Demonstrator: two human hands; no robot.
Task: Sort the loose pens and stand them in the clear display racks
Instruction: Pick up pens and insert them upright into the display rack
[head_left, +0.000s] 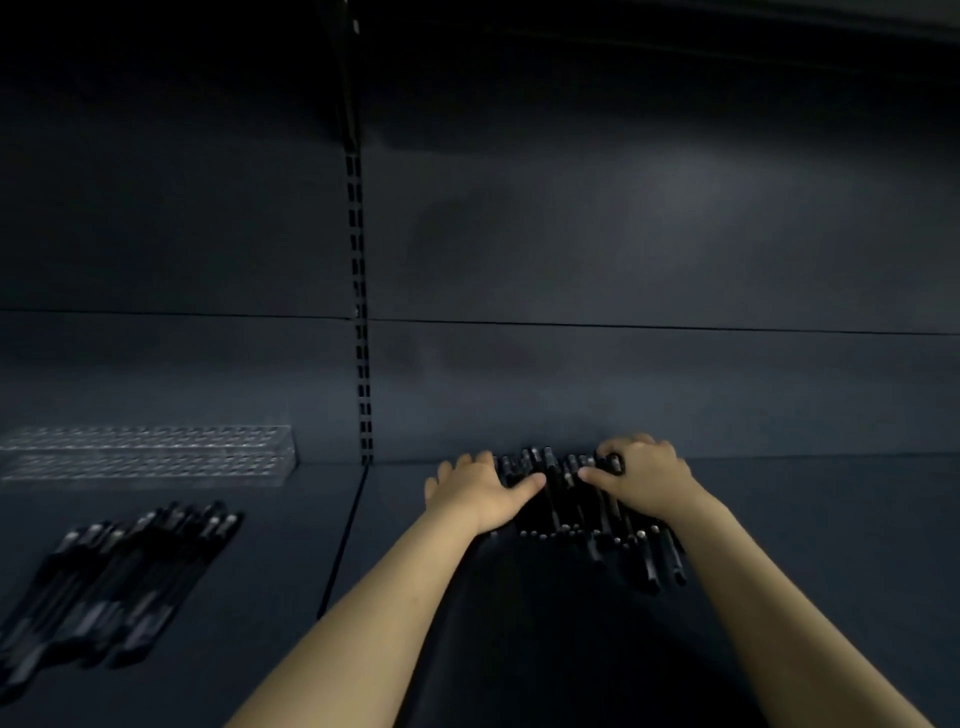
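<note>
Forearms (358, 618) reach forward over dark shelf (831, 545). Both hands are on one bunch of pens (566, 512), which lies flat on the shelf near the back wall, right of the slotted upright (362, 312).

Left hand (475, 493): fingers fairly straight and spread, thumb laid against the bunch's left side. It presses rather than grips.

Right hand (644, 480): knuckles raised, fingers curled over the pens' far ends, thumb stretched left across the top.

The hands look to be squaring or gathering the bunch. The near pen ends are ragged, and a few on the right side stick out toward the camera.

Second pile (119, 582) lies loose on the shelf, far left, fanned out and touched by nothing.

Racks (145, 454), clear, sit at back left, well apart from the hands. I can make out no pen standing in them, though light is poor.

Progress, as judged: early. Pens are grouped in two lots and none is racked. Left to do is finishing the sort, carrying the pens to the racks and standing them all.
</note>
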